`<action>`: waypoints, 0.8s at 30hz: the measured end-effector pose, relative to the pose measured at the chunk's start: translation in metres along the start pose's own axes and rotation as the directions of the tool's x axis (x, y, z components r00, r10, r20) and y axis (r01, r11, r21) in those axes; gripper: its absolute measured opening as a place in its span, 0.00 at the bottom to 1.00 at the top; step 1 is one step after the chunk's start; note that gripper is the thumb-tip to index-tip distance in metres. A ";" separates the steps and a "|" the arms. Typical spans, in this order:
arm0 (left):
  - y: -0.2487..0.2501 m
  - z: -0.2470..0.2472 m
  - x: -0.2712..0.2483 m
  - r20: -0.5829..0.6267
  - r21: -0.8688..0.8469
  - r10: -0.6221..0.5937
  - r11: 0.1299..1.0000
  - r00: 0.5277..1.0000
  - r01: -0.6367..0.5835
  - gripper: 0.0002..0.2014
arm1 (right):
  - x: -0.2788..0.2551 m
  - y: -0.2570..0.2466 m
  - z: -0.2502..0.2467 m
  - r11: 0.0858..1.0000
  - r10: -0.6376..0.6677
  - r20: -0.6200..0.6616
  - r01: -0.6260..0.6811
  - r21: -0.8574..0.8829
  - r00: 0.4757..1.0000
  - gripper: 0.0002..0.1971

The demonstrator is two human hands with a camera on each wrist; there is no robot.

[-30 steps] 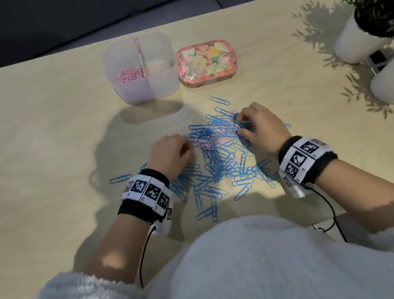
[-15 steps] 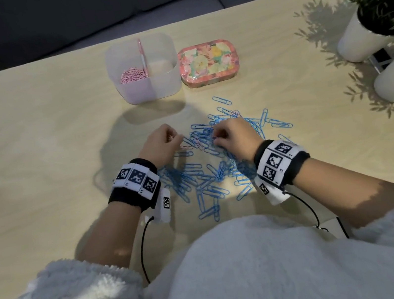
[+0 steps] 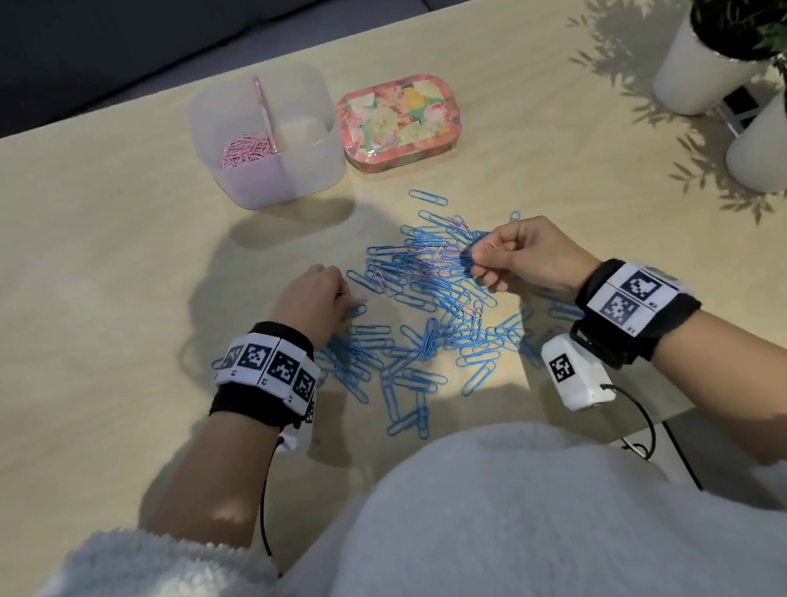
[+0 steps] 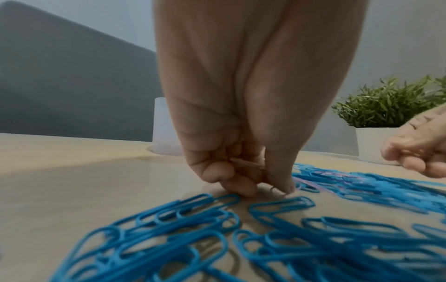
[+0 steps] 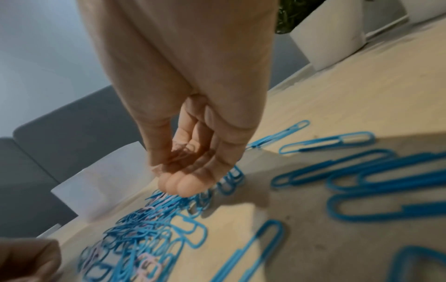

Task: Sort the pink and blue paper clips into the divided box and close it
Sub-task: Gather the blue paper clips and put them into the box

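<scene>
No legible text or labels

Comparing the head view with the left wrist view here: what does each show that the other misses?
Only the head view shows the divided box's inside, with pink clips in its left compartment, the floral lid beside it, and the right hand pinching a pink clip. Only the left wrist view shows the left hand's grip from below: fingers curled around pink clips, fingertips on the table. Both show the blue clips spread on the table and a potted plant.
</scene>
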State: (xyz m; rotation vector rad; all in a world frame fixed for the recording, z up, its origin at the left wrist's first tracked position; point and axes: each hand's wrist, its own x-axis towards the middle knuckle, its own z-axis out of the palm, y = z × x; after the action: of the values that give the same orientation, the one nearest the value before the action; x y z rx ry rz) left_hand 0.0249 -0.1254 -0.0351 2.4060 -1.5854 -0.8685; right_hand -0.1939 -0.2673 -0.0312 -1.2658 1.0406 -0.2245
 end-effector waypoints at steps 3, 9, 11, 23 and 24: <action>0.000 -0.007 -0.001 -0.078 -0.164 0.008 0.986 0.997 -0.020 0.08 | -0.002 0.002 -0.006 0.996 0.072 0.041 -0.074 0.049 0.997 0.09; 0.014 -0.019 0.003 -0.005 -0.729 -0.019 0.685 1.000 0.009 0.05 | -0.015 -0.007 -0.004 0.988 0.086 0.028 -0.089 0.124 0.996 0.15; 0.021 -0.019 0.006 0.098 -0.806 -0.034 0.583 0.995 0.099 0.09 | -0.016 -0.002 0.000 0.992 -0.009 -0.031 0.005 -0.123 0.999 0.13; 0.033 0.003 0.016 -0.026 -0.202 -0.166 0.967 0.986 0.158 0.13 | -0.017 0.009 0.015 0.725 -0.040 0.100 0.098 -0.682 0.994 0.12; 0.033 0.006 0.015 -0.050 -0.150 -0.172 0.975 0.984 0.163 0.13 | -0.017 0.006 0.013 0.797 -0.026 0.095 0.078 -0.599 0.995 0.14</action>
State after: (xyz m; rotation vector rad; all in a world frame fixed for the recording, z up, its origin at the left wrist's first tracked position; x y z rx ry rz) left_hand -0.0006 -0.1525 -0.0322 2.4630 -1.2650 -0.8931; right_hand -0.1966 -0.2453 -0.0282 -1.8679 1.0423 0.1392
